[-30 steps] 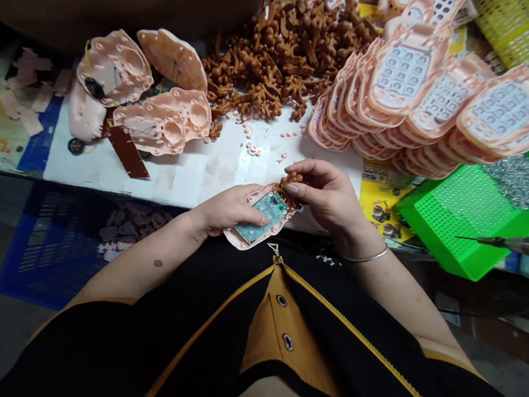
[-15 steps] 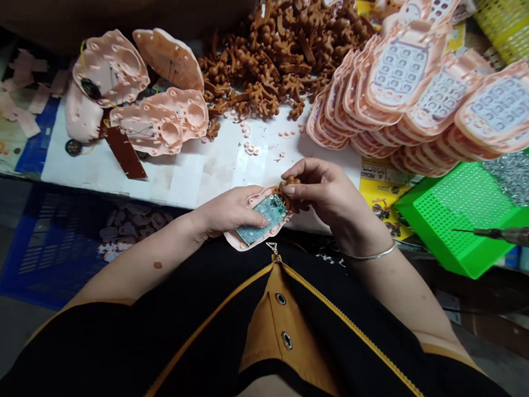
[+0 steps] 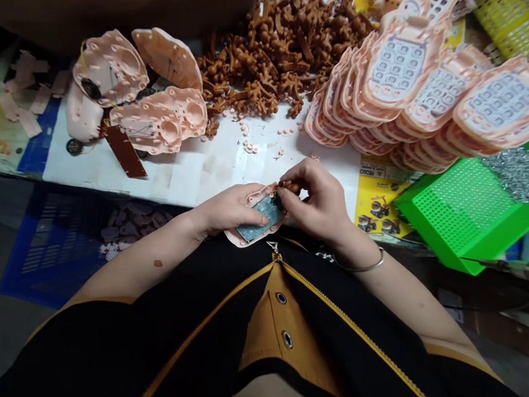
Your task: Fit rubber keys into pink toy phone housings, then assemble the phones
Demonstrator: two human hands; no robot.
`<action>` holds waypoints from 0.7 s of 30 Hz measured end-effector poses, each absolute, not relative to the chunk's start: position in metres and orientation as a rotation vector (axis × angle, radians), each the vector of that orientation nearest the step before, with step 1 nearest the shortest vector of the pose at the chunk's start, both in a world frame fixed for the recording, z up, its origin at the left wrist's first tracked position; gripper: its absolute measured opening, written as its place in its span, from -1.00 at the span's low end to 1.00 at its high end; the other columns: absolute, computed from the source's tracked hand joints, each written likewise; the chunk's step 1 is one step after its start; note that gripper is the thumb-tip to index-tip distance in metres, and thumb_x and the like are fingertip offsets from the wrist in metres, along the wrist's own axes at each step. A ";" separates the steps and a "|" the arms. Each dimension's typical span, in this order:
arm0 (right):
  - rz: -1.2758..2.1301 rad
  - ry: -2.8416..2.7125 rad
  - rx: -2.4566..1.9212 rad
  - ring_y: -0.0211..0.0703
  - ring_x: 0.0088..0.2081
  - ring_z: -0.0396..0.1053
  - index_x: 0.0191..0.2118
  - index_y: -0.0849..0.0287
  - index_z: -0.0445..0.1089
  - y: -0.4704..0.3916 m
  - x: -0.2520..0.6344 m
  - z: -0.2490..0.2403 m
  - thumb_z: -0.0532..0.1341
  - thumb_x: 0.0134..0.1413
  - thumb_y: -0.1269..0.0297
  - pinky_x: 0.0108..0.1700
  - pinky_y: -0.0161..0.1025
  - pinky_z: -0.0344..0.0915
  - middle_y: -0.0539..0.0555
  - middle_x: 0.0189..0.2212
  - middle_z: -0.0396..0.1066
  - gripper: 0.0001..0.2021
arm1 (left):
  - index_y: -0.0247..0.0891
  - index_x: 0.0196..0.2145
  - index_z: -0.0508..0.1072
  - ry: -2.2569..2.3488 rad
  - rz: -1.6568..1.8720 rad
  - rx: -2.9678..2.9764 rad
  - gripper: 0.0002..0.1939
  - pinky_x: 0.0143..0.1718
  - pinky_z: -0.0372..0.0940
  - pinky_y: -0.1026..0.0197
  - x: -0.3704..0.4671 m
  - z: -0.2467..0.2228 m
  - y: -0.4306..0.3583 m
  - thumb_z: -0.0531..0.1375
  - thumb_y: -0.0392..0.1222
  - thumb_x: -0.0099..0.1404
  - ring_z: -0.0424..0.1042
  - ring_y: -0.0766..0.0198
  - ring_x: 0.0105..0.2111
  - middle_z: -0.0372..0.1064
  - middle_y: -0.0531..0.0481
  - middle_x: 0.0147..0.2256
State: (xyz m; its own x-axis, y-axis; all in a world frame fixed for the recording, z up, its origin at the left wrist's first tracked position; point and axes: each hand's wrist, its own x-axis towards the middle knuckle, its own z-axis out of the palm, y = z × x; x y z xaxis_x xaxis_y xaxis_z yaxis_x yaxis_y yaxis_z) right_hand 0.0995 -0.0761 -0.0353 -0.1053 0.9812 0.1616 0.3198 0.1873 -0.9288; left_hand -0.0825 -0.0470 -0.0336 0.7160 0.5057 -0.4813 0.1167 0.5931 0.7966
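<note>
My left hand [image 3: 231,210] grips a pink plastic shell [image 3: 241,238] just in front of my jacket, its thumb lying on the green circuit board [image 3: 259,220] inside. At the shell's upper right end, my right hand [image 3: 313,194] is closed on a brown plastic part [image 3: 292,187], thumb and fingers pinched together over the board's edge. The fingers partly hide the brown part and that end of the board.
Behind lie a heap of brown parts [image 3: 275,55], stacked pink keypad shells [image 3: 398,66] and pink housings with wires [image 3: 160,121]. A green basket of screws [image 3: 466,205] and a screwdriver [image 3: 520,267] are at right, a blue crate [image 3: 50,242] at lower left.
My right hand has shifted slightly left and turned, its fingers now covering more of the board's end. The screwdriver at right hangs lower. My left hand keeps its hold.
</note>
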 end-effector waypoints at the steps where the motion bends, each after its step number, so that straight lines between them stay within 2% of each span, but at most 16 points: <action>1: 1.084 -1.486 -1.279 -0.24 -0.50 0.21 -0.38 0.09 0.29 -0.077 0.100 -0.036 0.25 -0.03 0.32 -0.44 -0.23 0.19 -0.05 -0.53 0.25 -0.90 | -0.32 -0.30 0.41 0.744 0.249 0.940 -0.67 -0.34 0.27 0.28 -0.083 -0.034 -0.047 0.29 -0.34 -0.11 0.41 0.32 -0.42 0.45 0.07 -0.42; 3: 1.241 -1.336 -1.282 -0.26 -0.54 0.19 -0.36 0.08 0.28 -0.077 0.101 -0.038 0.27 -0.02 0.27 -0.48 -0.25 0.17 -0.07 -0.54 0.25 -0.86 | -0.32 -0.27 0.42 0.713 0.246 0.959 -0.66 -0.33 0.27 0.28 -0.084 -0.036 -0.047 0.30 -0.34 -0.09 0.42 0.32 -0.40 0.46 0.06 -0.40; 7: 1.123 -1.372 -1.301 -0.26 -0.47 0.23 -0.40 0.09 0.34 -0.075 0.101 -0.038 0.35 -0.12 0.29 -0.41 -0.24 0.22 -0.06 -0.50 0.29 -0.83 | -0.33 -0.26 0.43 0.692 0.243 0.965 -0.67 -0.32 0.29 0.27 -0.088 -0.040 -0.047 0.32 -0.33 -0.06 0.44 0.31 -0.39 0.48 0.03 -0.38; 12: 1.607 -1.063 -1.186 -0.36 -0.63 0.13 -0.32 0.06 0.35 -0.069 0.104 -0.042 0.42 -0.11 0.10 -0.61 -0.32 0.11 -0.13 -0.56 0.28 -0.70 | -0.34 -0.20 0.46 0.608 0.271 0.878 -0.62 -0.27 0.32 0.25 -0.089 -0.040 -0.047 0.35 -0.33 -0.04 0.48 0.27 -0.34 0.51 -0.03 -0.34; 16: 1.581 -0.992 -1.165 -0.34 -0.50 0.30 -0.19 0.05 0.43 -0.070 0.115 -0.044 0.40 -0.06 -0.07 -0.50 -0.33 0.26 -0.07 -0.43 0.39 -0.61 | -0.37 -0.21 0.45 0.671 0.329 0.751 -0.58 -0.34 0.32 0.25 -0.090 -0.039 -0.047 0.37 -0.33 -0.10 0.47 0.26 -0.40 0.51 -0.07 -0.35; 18: 1.620 -1.011 -1.191 -0.34 -0.48 0.32 -0.17 0.07 0.46 -0.075 0.122 -0.044 0.39 -0.05 -0.07 -0.45 -0.33 0.30 -0.06 -0.43 0.41 -0.61 | -0.39 -0.18 0.45 0.685 0.321 0.729 -0.53 -0.37 0.32 0.25 -0.090 -0.039 -0.046 0.37 -0.31 -0.11 0.48 0.25 -0.41 0.52 -0.10 -0.33; 21: 1.637 -1.083 -1.233 -0.37 -0.52 0.28 -0.27 0.13 0.48 -0.083 0.126 -0.045 0.42 -0.05 0.04 -0.45 -0.33 0.29 -0.07 -0.48 0.39 -0.70 | -0.40 -0.16 0.45 0.685 0.296 0.733 -0.53 -0.37 0.32 0.26 -0.090 -0.040 -0.045 0.37 -0.30 -0.10 0.48 0.25 -0.41 0.52 -0.11 -0.34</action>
State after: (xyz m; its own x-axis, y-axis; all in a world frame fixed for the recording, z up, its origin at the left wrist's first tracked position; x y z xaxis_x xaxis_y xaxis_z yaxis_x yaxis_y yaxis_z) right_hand 0.1261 -0.0832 -0.0446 -0.2039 0.9357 -0.2880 -0.1011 -0.3127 -0.9445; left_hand -0.0895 -0.0452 -0.0398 0.7460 0.4741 -0.4676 -0.0164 0.7151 0.6989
